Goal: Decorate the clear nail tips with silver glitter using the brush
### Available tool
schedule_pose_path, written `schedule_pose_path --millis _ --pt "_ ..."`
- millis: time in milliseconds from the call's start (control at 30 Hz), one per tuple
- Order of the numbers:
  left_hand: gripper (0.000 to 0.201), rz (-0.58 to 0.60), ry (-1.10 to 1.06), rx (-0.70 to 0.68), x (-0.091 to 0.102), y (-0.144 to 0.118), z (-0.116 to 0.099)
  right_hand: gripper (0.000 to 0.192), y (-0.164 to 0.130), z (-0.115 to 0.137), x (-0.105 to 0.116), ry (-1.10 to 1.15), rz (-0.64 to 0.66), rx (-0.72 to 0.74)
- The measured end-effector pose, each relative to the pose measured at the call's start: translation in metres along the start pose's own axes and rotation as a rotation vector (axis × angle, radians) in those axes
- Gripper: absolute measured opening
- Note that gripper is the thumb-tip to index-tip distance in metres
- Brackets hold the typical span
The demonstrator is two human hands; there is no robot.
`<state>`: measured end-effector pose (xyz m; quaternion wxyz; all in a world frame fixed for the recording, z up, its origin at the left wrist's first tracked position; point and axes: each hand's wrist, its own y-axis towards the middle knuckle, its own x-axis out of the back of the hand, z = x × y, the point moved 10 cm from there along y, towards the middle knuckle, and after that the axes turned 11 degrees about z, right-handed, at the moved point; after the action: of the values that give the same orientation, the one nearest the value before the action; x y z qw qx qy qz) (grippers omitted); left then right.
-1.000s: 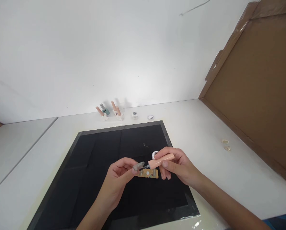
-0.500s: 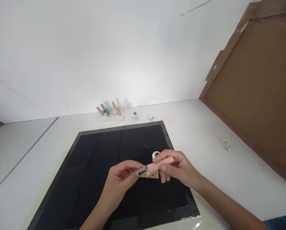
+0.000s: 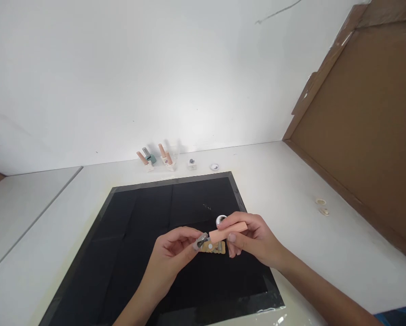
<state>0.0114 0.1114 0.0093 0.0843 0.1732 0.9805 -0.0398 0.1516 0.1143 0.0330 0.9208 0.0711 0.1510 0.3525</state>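
Observation:
Between thumb and forefinger, my left hand (image 3: 171, 251) pinches a small translucent greyish false nail (image 3: 199, 242). My right hand (image 3: 257, 240) is closed around the peach handle of a nail polish brush (image 3: 225, 232). Its dark tip points left and lies at the false nail, above the black mat (image 3: 148, 226). Under the hands, a yellowish card (image 3: 217, 248) with small pale pieces on it is partly covered. A round white dish with a dark centre (image 3: 219, 219) shows just beyond my right fingers, partly hidden.
Several nail polish bottles (image 3: 170, 166) with peach or grey caps stand by the wall. A capless bottle (image 3: 191, 165) and a small white dish (image 3: 214, 167) are beside them. Two small round cream pieces (image 3: 321, 206) lie right, near a brown cardboard panel (image 3: 366, 136).
The brush has shifted slightly relative to the false nail, and the nail is tilted a little differently. Both hands stay almost in place, and nothing is let go.

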Motion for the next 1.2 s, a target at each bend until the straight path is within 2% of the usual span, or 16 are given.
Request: schedule_pose_path --millis 367,900,1200 --pt "0.008 0.021 0.015 0.026 0.0 -0.001 0.006 0.015 -0.001 -0.005 0.004 -0.019 -0.029 -0.037" --pt "0.016 -0.035 0.004 0.075 0.004 -0.001 0.008 0.017 -0.001 -0.003 -0.002 0.022 0.01 -0.016" --pt "0.013 -0.011 0.024 0.068 0.004 -0.002 0.01 0.014 -0.001 0.008 -0.005 -0.122 0.035 0.03"
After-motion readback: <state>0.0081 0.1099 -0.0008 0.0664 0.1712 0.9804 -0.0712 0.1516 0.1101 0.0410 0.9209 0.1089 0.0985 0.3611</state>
